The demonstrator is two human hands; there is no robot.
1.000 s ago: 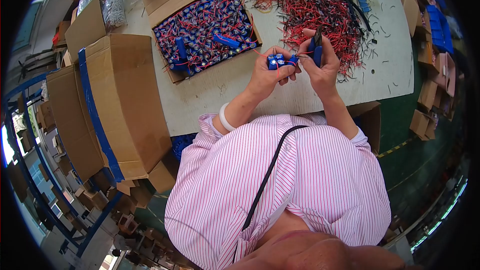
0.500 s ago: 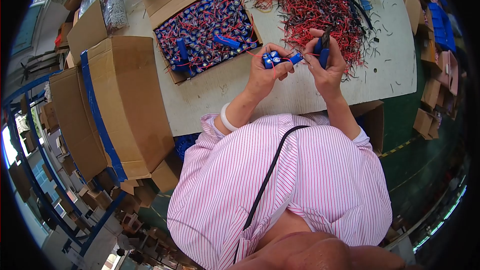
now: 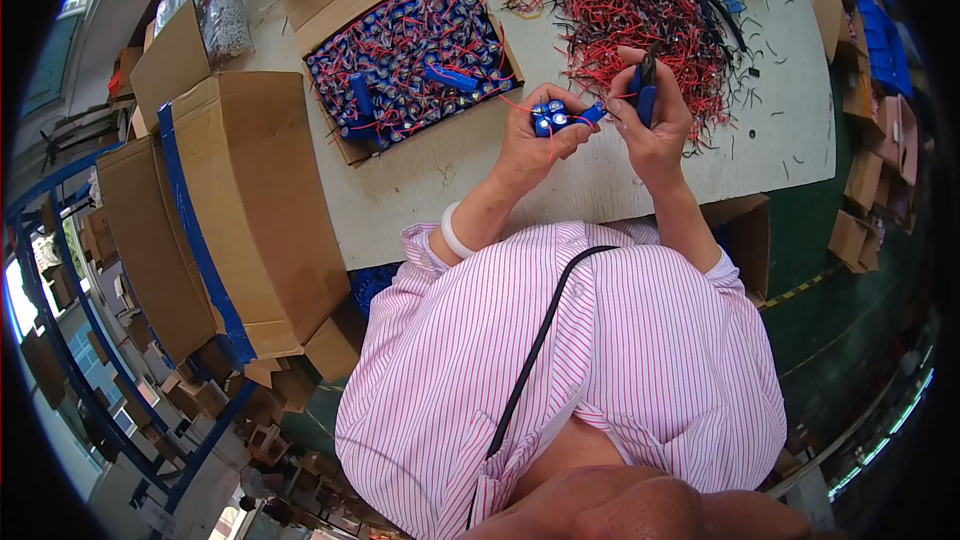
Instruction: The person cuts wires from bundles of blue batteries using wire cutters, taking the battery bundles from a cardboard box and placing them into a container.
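My left hand (image 3: 528, 155) is closed round several blue cylindrical batteries (image 3: 551, 118), their ends facing up and thin red wires trailing from them. One more blue battery (image 3: 593, 113) sticks out to the right at its fingertips. Close beside it, my right hand (image 3: 655, 140) grips a pair of pliers (image 3: 647, 102) with blue handles, the dark jaws pointing away from me. The thumb and finger of that hand are near the end of the rightmost battery; whether they pinch a wire is too small to tell.
An open cardboard box (image 3: 400, 60) full of wired blue batteries stands on the white table (image 3: 420, 195), two lying on top. Behind my right hand is a heap of red and black wire pieces (image 3: 620, 20). A large carton (image 3: 270, 210) stands at the left.
The right hand's fingertips have shifted slightly, and the red wire seen between the hands is less visible now. Both hands keep hold of the batteries and pliers.
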